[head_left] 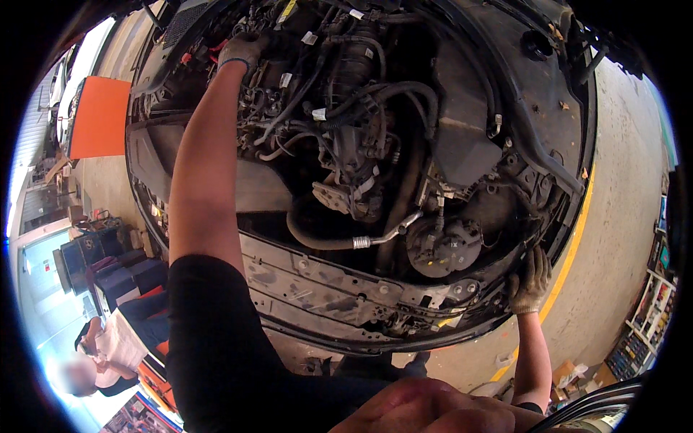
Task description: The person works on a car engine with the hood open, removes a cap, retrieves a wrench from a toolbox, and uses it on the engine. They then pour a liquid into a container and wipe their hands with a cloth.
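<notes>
Engine [354,65] stands from the centre toward 12 o'clock in the head view, inside the open front of a car, with dark hoses and cables crossing over it. Left hand [244,50], in a greyish glove, is at 11 o'clock, deep among the engine parts, just beside a small red piece [216,47]. Its fingers are hidden by the dark parts, so I cannot tell if it is wide, narrow or holding something. Right hand [530,281], also gloved, is between 3 and 4 o'clock, resting at the black edge [557,249] of the bay. Its fingers lie rather straight and near together; I cannot tell whether they grip the edge. Toward 4 o'clock, between this hand and the centre, is a round dark housing [444,249]. A thick hose [317,241] bends just below the centre, toward 7 o'clock.

In my judgement, the present step is a far reach by the left hand, while the right one gives support. The next move probably calls for careful finger work in narrow space, with a steady body.
</notes>
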Demonstrator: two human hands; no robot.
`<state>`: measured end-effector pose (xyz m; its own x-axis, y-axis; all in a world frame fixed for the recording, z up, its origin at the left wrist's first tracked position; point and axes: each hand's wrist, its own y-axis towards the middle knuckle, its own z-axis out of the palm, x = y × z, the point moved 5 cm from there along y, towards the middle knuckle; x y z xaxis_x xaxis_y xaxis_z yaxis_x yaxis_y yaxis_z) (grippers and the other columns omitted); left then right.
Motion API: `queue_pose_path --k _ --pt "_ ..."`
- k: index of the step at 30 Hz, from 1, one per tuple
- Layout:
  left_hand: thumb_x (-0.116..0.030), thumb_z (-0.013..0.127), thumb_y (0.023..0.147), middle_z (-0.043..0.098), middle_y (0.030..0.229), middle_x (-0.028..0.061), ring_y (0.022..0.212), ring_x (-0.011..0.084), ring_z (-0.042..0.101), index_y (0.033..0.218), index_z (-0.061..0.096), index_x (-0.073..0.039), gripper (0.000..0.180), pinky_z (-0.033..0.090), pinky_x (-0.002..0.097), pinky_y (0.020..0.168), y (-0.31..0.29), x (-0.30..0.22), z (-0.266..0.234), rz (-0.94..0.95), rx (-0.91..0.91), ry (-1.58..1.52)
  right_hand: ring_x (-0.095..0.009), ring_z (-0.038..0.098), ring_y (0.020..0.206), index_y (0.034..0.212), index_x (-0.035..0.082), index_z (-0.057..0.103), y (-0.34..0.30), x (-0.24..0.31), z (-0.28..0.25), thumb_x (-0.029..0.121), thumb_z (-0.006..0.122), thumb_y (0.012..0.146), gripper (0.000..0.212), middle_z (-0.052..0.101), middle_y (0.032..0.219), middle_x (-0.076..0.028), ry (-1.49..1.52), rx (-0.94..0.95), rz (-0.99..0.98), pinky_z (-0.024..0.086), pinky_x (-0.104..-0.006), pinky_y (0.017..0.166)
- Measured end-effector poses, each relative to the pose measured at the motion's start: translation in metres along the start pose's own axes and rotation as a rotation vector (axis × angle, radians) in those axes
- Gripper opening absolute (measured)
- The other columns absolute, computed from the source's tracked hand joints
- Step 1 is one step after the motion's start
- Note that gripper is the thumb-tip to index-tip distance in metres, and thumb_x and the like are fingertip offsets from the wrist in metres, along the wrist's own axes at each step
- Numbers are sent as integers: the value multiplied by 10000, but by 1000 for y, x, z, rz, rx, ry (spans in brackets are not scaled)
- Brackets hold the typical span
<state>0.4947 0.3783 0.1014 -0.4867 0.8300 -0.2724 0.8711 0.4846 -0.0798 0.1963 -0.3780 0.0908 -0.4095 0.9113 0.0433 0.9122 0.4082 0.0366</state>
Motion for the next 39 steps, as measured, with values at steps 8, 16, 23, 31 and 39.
queue_pose_path --k 8,16,23,31,39 --pt "-430 713 905 709 1308 146 1221 256 663 1336 687 -120 532 477 361 1060 -71 55 0 -127 -296 -756 -437 407 1443 1531 15 426 -1 -3 3 411 493 962 696 442 1570 -228 2 11 5 264 -555 1219" --pt "-117 620 1004 640 1300 130 1150 243 618 1346 610 -12 357 482 371 1013 -385 45 8 -31 -257 -509 -432 411 1439 1528 21 432 -4 1 0 396 537 934 711 446 1565 -223 36 -3 15 271 -554 1217" --pt "-208 685 933 568 1438 211 1344 398 517 1400 572 -11 519 422 475 1131 -533 90 52 -204 -191 -399 -449 422 1419 1512 12 440 -4 4 -5 380 564 914 713 455 1549 -236 23 3 9 293 -559 1206" --pt "-143 675 929 552 1418 203 1335 381 516 1392 583 -23 487 437 439 1111 -430 61 15 60 -399 -179 -447 421 1418 1510 23 449 0 8 -11 359 595 904 709 447 1556 -228 30 7 31 293 -554 1210" --pt "-532 474 1014 559 1480 182 1386 379 517 1444 583 -200 554 448 467 1120 -110 -28 -3 34 -228 -49 -436 406 1437 1519 28 445 1 9 -6 375 578 912 711 448 1560 -222 48 5 29 279 -553 1218"
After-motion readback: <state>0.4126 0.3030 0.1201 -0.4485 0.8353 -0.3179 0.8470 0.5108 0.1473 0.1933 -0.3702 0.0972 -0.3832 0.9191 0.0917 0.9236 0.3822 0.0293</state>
